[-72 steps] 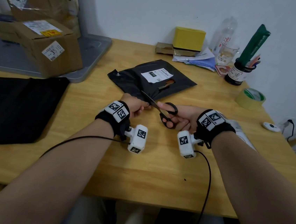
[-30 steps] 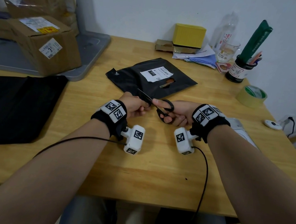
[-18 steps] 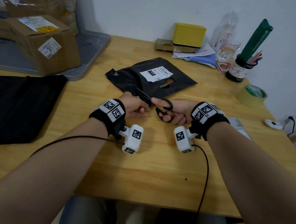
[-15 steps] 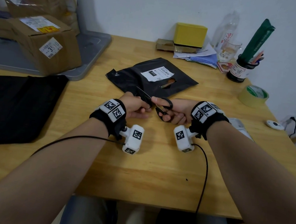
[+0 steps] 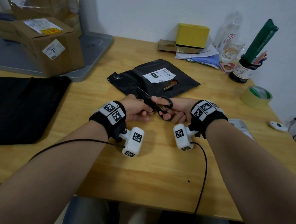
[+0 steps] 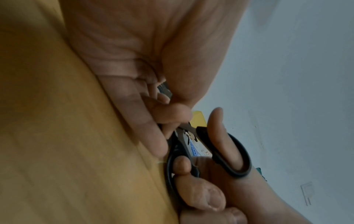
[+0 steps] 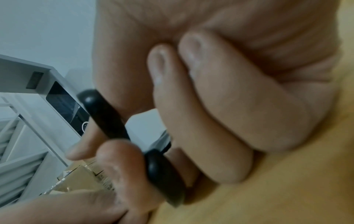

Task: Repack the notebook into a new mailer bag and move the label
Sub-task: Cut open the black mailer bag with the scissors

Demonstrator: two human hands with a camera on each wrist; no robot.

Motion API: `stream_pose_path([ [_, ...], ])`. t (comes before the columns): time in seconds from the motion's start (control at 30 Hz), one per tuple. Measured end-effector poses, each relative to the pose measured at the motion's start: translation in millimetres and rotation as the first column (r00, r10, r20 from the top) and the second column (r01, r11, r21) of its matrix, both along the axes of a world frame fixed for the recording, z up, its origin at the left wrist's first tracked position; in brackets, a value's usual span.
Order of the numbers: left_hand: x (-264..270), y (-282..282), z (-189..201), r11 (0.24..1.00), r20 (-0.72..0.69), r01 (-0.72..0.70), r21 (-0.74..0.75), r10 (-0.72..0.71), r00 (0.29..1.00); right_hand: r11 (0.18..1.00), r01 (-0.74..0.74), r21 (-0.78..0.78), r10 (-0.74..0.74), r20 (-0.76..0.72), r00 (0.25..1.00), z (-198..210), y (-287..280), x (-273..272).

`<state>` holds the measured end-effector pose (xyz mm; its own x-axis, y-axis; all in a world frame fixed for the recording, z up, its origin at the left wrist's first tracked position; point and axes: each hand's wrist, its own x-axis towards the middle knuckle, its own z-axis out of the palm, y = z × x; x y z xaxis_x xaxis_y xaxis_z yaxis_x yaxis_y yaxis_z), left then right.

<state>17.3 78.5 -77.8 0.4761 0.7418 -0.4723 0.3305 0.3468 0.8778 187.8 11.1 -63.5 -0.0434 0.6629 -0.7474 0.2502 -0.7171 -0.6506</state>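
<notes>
Meanwhile, both hands meet on the scissors (image 5: 154,103) at the middle of the wooden table (image 5: 156,167).

Right hand (image 5: 177,108) has thumb and fingers through the black handle loops; left hand (image 5: 137,109) curls round the blades, though exactly what it pinches is hard to make out. Just beyond them lies the black mailer bag (image 5: 152,79) with its white label (image 5: 159,75) on top and a brownish notebook (image 5: 171,84) seemingly showing through a tear. Another black bag (image 5: 16,105) lies far left.

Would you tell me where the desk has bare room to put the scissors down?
Bare wood lies between the forearms, from the hands to the near edge, and between the black cloth and mailer. The back right by the tape and jar is crowded.
</notes>
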Motion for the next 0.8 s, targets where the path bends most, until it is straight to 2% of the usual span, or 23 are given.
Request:
stream_pose_path([
  [0.8, -7.1, -3.4, 2.8, 0.984, -0.055, 0.178, -0.017, -0.178, 0.982, 0.999, -0.047, 0.009, 0.047, -0.012, 0.999, -0.6, 20.4, 0.7],
])
